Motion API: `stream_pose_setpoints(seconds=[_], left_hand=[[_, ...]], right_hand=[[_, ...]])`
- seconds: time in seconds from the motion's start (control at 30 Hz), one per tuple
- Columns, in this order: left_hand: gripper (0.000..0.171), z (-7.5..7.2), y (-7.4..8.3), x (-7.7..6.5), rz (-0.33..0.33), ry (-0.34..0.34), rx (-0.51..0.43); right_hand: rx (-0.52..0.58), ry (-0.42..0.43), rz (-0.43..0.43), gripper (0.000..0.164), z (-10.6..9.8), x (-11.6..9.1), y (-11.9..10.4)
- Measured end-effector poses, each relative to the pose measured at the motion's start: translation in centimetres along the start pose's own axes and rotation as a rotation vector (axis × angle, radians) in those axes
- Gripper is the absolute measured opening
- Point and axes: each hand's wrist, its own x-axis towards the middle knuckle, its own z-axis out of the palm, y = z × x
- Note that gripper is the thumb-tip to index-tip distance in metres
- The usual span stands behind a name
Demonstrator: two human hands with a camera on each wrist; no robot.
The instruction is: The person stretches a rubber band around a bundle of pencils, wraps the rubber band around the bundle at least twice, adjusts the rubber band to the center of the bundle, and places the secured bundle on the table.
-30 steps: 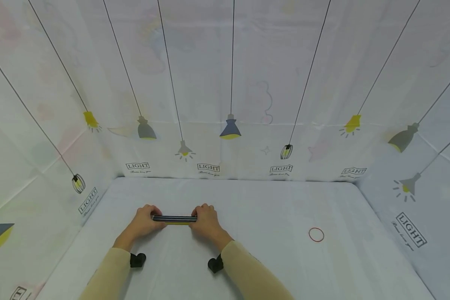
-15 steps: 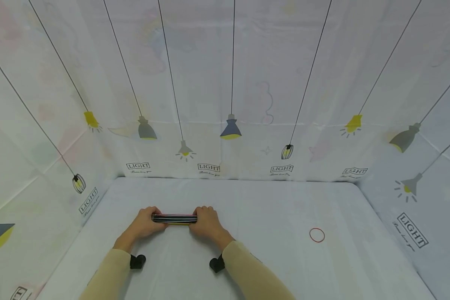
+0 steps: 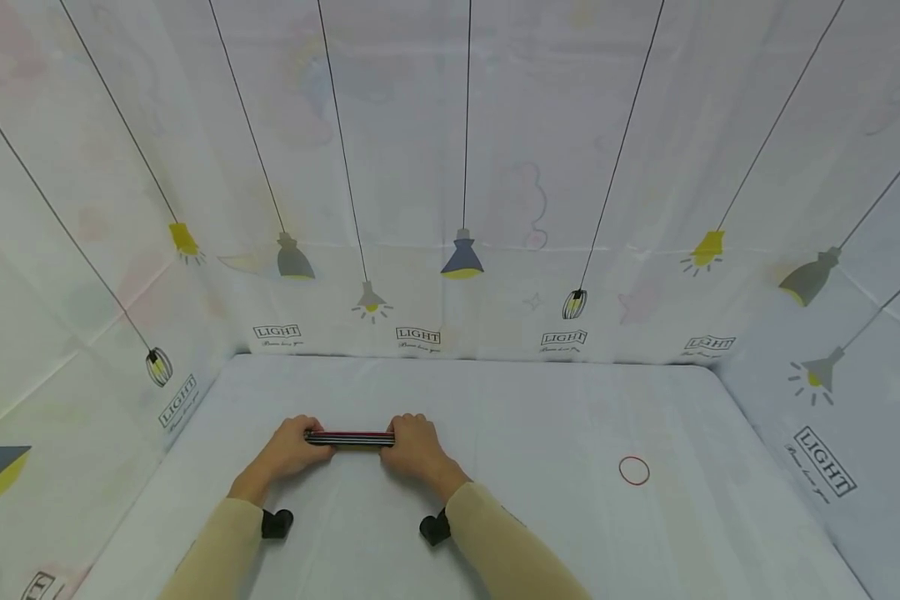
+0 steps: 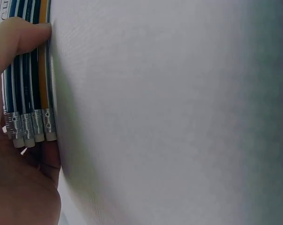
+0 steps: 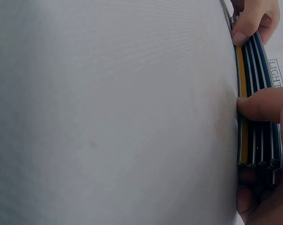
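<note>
Between my two hands lies a bundle of pencils [image 3: 351,438], level and side-on to me, at the left of the table. Dark striped pencils make up most of it, with a yellow-orange one at the edge. My left hand [image 3: 297,442] grips the left end, where metal ferrules and white erasers [image 4: 30,141] show in the left wrist view; its thumb presses across the shafts. My right hand [image 3: 414,444] holds the opposite end, thumb over the pencils [image 5: 254,75], fingers partly hidden behind them. A red rubber band [image 3: 633,470] lies apart, to the right.
A white cloth covers the table [image 3: 540,517]. Its back edge meets a white curtain [image 3: 510,167] printed with hanging lamps, and similar cloth rises on both sides. A black wrist mount [image 3: 276,524] sits on each forearm.
Both hands stay in place around the bundle. The pencils have shifted and turned in the grip: a red one now shows along the top, and less yellow is visible below.
</note>
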Motion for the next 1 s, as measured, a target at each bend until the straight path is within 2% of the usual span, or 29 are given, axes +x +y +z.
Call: stream_pose_setpoints(seconds=[0.43,0.77,1.0], left_hand=[[0.026,-0.2,0.9,-0.3,-0.006,-0.024,0.019],[0.028,-0.7,1.2,-0.6,0.005,-0.033,-0.033],[0.023,-0.9,1.5,-0.8,0.034,-0.034,-0.17]], right_hand=[[0.007,-0.009,-0.002,0.024,-0.1,-0.3,0.3],[0.231,-0.039,0.031,0.018,-0.9,-0.7,0.8],[0.38,0.007,0.036,0.016,-1.4,-0.7,1.3]])
